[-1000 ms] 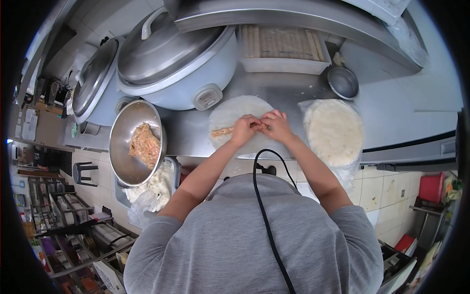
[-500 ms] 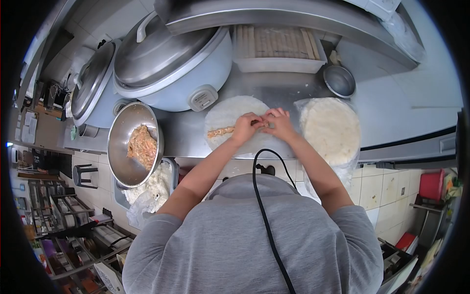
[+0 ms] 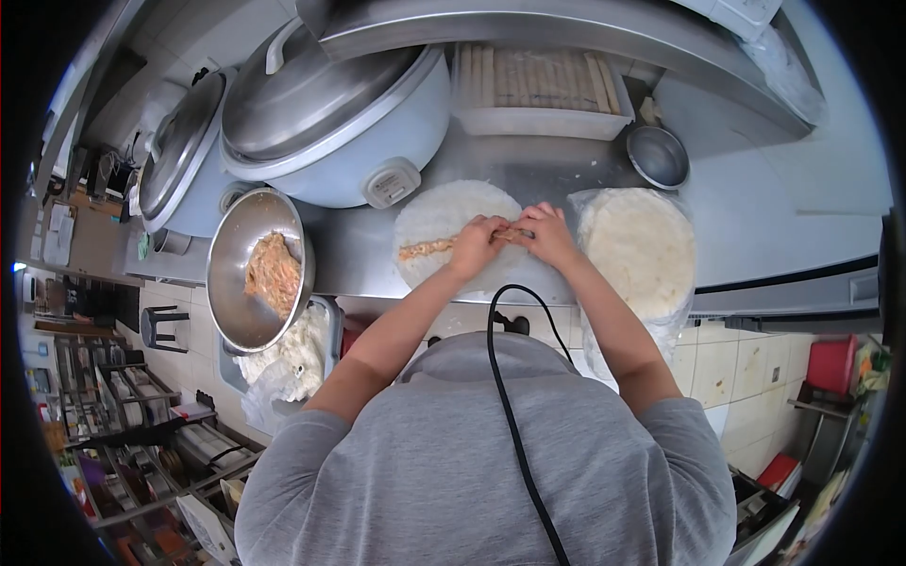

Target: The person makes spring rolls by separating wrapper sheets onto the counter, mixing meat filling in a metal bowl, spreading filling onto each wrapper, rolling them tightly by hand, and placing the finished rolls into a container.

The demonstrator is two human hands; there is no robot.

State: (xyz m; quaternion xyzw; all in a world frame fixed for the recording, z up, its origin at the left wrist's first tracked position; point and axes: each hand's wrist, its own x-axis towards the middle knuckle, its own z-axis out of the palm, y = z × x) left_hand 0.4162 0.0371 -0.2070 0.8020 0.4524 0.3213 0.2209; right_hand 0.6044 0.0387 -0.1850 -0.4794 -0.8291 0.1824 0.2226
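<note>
A round white wrapper sheet lies on the steel counter in front of me. Across it runs a thin strip of orange-pink filling, showing to the left of my hands and in the small gap between them. My left hand has its fingers closed on the filling near the middle of the sheet. At the strip's right end, my right hand pinches the filling with its fingertips. To the right, a stack of round wrappers rests in clear plastic.
A steel bowl with a lump of filling stands at the left, above a tub of white food. Two large lidded cookers stand behind. A white tray of rolls and a small metal bowl are at the back.
My right hand has shifted slightly to the right, and more of the filling shows between my hands. My left hand stays at about the same spot.
</note>
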